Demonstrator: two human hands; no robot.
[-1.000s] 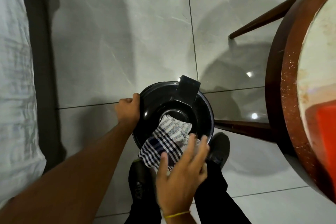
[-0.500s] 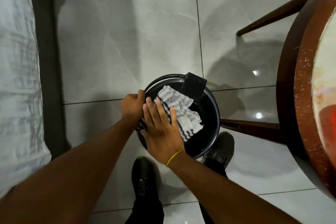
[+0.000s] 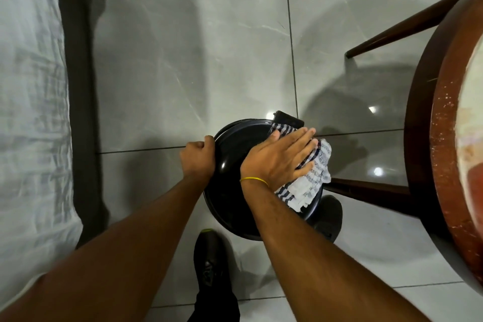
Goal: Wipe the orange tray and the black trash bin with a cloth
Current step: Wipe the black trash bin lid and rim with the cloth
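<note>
The round black trash bin stands on the tiled floor between my feet, seen from above. My left hand grips its left rim. My right hand lies flat, fingers spread, pressing a white cloth with dark blue stripes onto the right side of the bin's top. The cloth hangs over the bin's right edge. A black pedal or hinge tab sticks out at the bin's far side. A sliver of orange shows on the round table at the right edge; it is too cut off to tell what it is.
A round wooden table with dark legs crowds the right side, one leg just beside the bin. A bed with a pale sheet runs along the left. My black shoes stand close under the bin. Grey floor tiles stretch ahead.
My right hand has swept the cloth from the bin's left side across to its right edge. The left hand keeps its hold on the rim.
</note>
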